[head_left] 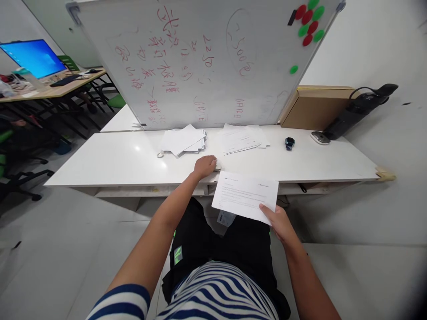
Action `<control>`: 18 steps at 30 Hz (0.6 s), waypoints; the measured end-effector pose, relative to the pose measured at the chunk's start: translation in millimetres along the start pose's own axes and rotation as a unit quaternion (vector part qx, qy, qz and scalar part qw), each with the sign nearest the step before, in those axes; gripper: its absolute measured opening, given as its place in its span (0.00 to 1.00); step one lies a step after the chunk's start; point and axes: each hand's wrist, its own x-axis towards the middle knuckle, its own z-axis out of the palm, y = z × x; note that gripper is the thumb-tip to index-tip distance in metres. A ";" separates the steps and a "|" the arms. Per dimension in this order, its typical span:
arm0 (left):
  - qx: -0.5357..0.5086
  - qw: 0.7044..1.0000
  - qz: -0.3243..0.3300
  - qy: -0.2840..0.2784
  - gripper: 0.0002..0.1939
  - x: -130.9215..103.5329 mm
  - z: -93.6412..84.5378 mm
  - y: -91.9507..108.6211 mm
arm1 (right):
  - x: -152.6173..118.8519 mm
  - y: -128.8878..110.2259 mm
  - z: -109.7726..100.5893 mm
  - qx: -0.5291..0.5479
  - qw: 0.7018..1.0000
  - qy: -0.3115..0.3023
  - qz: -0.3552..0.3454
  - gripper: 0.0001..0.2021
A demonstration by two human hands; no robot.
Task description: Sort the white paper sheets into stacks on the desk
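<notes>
My right hand grips a printed sheet of paper by its lower right corner, thumb on top. The sheet is tilted in front of the table's front edge, over my lap. My left hand is closed around a small whitish object at the table edge, close to the sheet's upper left corner. Fingers hide most of that object, so its kind is unclear. Beyond my hands lie a left stack of paper and a right stack of paper, their sheets fanned unevenly.
A whiteboard with red writing and magnets stands at the back of the white table. To the right are a dark watch, a computer mouse, a black bottle and a cardboard box. A small round item lies left.
</notes>
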 end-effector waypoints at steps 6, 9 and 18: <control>0.017 1.000 -0.018 -0.001 0.18 -2.0 -1.3 4.4 | -22.2 -12.1 -11.6 -0.039 0.997 -0.068 0.002 0.22; 0.017 0.999 -0.034 -0.007 0.17 -1.7 -0.9 5.6 | -29.0 -16.2 -7.0 -0.037 0.996 -0.082 0.000 0.23; 0.017 1.000 -0.025 0.001 0.16 1.2 4.4 1.4 | -32.0 -17.5 1.9 -0.023 0.996 -0.082 -0.013 0.23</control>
